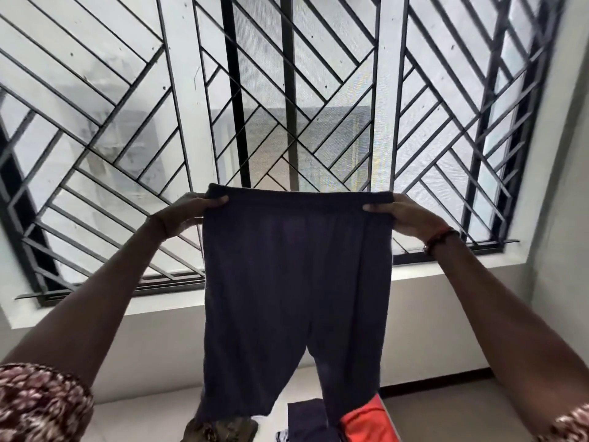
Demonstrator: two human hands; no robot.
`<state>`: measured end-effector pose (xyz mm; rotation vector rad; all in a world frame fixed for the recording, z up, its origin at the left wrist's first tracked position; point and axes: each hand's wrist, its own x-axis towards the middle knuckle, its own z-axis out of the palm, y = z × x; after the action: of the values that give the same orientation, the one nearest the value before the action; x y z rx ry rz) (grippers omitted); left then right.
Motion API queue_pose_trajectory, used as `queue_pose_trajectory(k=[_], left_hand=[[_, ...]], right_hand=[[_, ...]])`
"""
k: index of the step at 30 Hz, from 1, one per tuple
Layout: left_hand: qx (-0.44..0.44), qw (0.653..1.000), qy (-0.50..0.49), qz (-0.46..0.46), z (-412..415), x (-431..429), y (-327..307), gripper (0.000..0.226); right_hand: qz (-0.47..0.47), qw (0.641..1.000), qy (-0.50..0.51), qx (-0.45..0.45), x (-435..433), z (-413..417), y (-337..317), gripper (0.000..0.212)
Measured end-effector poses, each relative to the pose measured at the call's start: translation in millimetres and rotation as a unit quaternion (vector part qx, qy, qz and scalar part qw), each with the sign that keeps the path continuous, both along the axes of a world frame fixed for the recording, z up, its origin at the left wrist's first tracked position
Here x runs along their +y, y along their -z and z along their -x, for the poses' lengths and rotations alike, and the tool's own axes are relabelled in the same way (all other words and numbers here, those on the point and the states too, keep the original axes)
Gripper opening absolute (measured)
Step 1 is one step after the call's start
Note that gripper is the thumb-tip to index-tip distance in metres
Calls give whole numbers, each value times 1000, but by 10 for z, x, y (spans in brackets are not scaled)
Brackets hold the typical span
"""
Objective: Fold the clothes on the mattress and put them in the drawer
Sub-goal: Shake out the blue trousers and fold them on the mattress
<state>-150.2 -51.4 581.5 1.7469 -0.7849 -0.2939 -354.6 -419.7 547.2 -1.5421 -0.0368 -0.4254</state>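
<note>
I've left hand [188, 212] & right hand [406, 215] each pinching the shorts [296, 282] by waistband corners, before the window [287, 90] — prob. soft, light, floppy — best held there.

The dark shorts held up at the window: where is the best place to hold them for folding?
By the two ends of the waistband, coming in from each outer side, as the left hand and right hand do now. The band is the straight, thickened top edge, so pinched there the dark shorts hang flat with both legs straight down.
</note>
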Motion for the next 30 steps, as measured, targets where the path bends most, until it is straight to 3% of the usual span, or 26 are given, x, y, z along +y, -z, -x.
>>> queue_pose_trajectory(k=[2,5,7,9,11,14,19,25,30], left_hand=[[11,1000,22,18,-24,77,-16,45],[53,994,83,44,-52,149,-39,62],[67,990,108,62,-41,146,-67,58],[72,991,86,73,-53,98,-83,50],[49,998,0,36,-107,19,-55,42],[-3,993,-113,-40,-182,-131,67,42],[24,989,-147,-20,-111,-391,297,28],[56,994,-96,0,42,-641,400,19],[66,995,-70,1,241,-905,417,15]], right_hand=[[7,1000,-22,20,-3,79,-21,66],[-25,998,-60,-4,-5,162,-38,71],[-54,996,-66,-23,21,176,-61,75],[-57,997,-46,-3,54,126,-99,60],[-27,997,25,69,93,10,-108,43],[-7,983,132,130,185,-193,-2,46],[-60,971,208,99,450,-376,212,16],[-49,955,281,82,621,-604,373,23],[52,931,347,98,750,-823,430,54]])
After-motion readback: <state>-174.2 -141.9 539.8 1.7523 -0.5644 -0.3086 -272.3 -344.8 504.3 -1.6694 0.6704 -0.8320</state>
